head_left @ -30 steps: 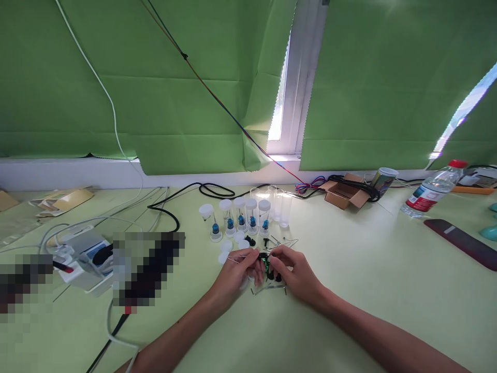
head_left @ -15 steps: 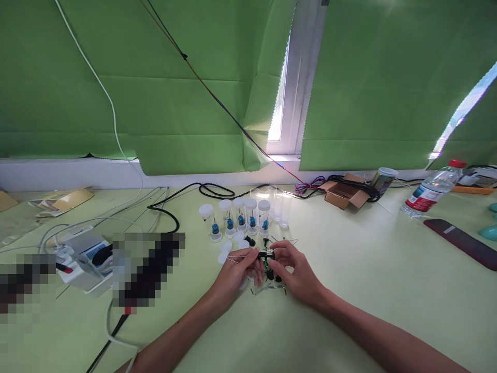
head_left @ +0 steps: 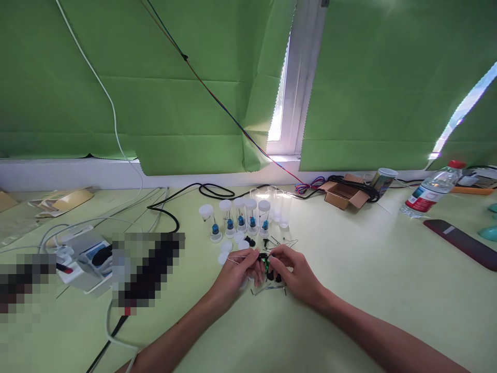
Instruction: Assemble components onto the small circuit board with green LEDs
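My left hand [head_left: 243, 267] pinches a small black part [head_left: 263, 256] with a bit of green below it; its exact kind is too small to tell. Thin metal wires stick out to the left from between the same fingers. My right hand [head_left: 292, 267] has its thumb and fingertips closed on the right end of that black part. Around the hands lie white round caps [head_left: 227, 246], black knobs [head_left: 271, 275], a black screw-like piece [head_left: 266, 242] and an L-shaped hex key [head_left: 272, 288]. Behind them stand several clear tubes [head_left: 252, 217] with white caps and blue pieces inside.
Clear tubes [head_left: 284, 212] without blue pieces stand farther back. An open cardboard box [head_left: 345, 192], a can [head_left: 383, 181], a water bottle [head_left: 433, 190] and a dark red flat case [head_left: 460, 242] are to the right. On the left are a white device [head_left: 83, 259] and cables [head_left: 165, 207].
My right hand's fingers have moved slightly left and closed in around the right end of the black part, so less of it shows. My left hand stays in place.
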The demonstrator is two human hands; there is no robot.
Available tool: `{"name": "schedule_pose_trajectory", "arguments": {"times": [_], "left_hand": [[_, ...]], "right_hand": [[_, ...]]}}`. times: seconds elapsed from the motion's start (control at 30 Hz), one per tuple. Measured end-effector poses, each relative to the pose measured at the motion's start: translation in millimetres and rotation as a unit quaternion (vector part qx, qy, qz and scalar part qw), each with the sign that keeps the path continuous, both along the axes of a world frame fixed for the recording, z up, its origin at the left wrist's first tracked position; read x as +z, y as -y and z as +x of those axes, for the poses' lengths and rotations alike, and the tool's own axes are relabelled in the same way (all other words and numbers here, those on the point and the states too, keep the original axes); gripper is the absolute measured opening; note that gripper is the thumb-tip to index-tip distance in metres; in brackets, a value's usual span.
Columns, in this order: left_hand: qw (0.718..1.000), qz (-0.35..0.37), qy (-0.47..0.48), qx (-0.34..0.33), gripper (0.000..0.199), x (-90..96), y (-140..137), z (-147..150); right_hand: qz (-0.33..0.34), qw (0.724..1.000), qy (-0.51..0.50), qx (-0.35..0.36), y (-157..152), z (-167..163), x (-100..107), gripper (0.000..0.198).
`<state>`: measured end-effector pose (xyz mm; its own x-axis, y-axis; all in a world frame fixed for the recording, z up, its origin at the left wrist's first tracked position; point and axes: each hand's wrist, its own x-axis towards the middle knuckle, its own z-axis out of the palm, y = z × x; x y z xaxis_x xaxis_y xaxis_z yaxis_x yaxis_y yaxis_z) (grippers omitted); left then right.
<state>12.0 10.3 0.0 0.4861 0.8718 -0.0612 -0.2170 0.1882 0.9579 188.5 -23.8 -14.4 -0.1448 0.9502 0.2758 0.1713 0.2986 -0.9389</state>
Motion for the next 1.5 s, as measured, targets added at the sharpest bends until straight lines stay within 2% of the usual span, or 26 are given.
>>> {"name": "schedule_pose_trajectory", "arguments": {"times": [0.5, 0.8, 1.5], "left_hand": [[1.000, 0.005, -0.003, 0.000, 0.037, -1.5, -1.0, 0.1], [1.000, 0.004, -0.009, -0.002, 0.037, 3.0, 1.0, 0.6], [1.000, 0.009, 0.005, -0.005, 0.035, -1.2, -0.3, 0.9]], "right_hand": [[-0.012, 1.000, -0.001, 0.000, -0.3, 0.2, -1.8, 0.024], [0.020, 1.000, 0.017, 0.006, 2.5, 1.6, 1.6, 0.024], [-0.012, 1.000, 0.002, 0.008, -0.4, 0.3, -0.1, 0.026]]}}
